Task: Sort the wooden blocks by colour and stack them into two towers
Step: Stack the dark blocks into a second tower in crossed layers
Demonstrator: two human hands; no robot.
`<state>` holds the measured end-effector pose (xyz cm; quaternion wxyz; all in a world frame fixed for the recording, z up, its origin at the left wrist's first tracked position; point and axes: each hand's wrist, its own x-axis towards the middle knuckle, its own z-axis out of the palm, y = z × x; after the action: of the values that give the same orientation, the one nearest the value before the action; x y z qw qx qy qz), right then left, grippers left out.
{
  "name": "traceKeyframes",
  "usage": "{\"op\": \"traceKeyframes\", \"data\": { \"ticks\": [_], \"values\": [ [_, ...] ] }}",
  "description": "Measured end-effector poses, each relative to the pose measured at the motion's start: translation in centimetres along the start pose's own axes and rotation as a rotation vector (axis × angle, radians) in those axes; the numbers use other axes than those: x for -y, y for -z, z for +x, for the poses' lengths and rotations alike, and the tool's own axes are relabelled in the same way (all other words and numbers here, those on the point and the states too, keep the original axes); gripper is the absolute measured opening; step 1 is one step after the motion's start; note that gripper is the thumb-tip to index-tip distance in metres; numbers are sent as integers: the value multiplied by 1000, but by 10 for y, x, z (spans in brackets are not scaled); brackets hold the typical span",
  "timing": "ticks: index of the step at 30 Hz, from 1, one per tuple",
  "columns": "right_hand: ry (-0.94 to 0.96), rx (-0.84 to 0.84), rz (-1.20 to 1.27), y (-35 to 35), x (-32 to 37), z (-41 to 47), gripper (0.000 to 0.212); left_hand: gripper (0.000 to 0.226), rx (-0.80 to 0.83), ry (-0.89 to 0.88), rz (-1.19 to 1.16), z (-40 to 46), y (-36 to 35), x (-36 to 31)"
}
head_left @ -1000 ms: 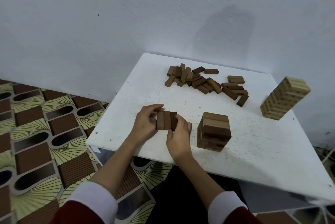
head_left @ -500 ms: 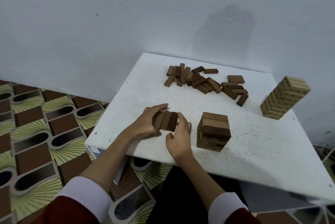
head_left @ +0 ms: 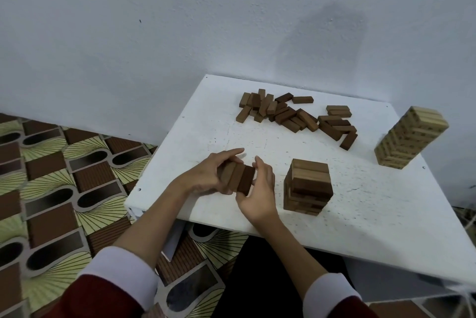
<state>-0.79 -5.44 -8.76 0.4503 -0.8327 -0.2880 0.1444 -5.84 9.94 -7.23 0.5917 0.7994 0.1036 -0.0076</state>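
Left hand (head_left: 206,176) and right hand (head_left: 257,189) pinch three rigid, light dark-brown wooden blocks (head_left: 238,179) together; squeeze the outer faces, or the middle block probably slips.

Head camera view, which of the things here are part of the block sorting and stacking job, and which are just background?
Part of the job:
- three dark blocks, held between left hand and right hand
- short dark tower
- loose dark blocks
- light tower
- white table

Just background:
- patterned floor
- white wall
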Motion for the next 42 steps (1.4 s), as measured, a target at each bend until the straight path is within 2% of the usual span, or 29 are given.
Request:
{"op": "traceKeyframes", "data": {
  "ticks": [6,12,19,26,33,42],
  "values": [
    [35,24,-85,2,0,2,90,110,98,63,-36,-3,9,2],
    [48,2,-84,2,-2,4,86,103,63,54,14,-2,8,1],
    [64,38,-112,2,-3,5,90,104,90,55,60,-2,9,2],
    [49,57,-87,3,-4,3,91,104,89,67,18,-4,8,-1],
    [14,84,-36,8,10,6,94,98,19,73,-6,-9,6,-9],
    [276,70,-100,68,72,-7,93,95,-73,-139,-159,-36,7,-67]
  ]
}}
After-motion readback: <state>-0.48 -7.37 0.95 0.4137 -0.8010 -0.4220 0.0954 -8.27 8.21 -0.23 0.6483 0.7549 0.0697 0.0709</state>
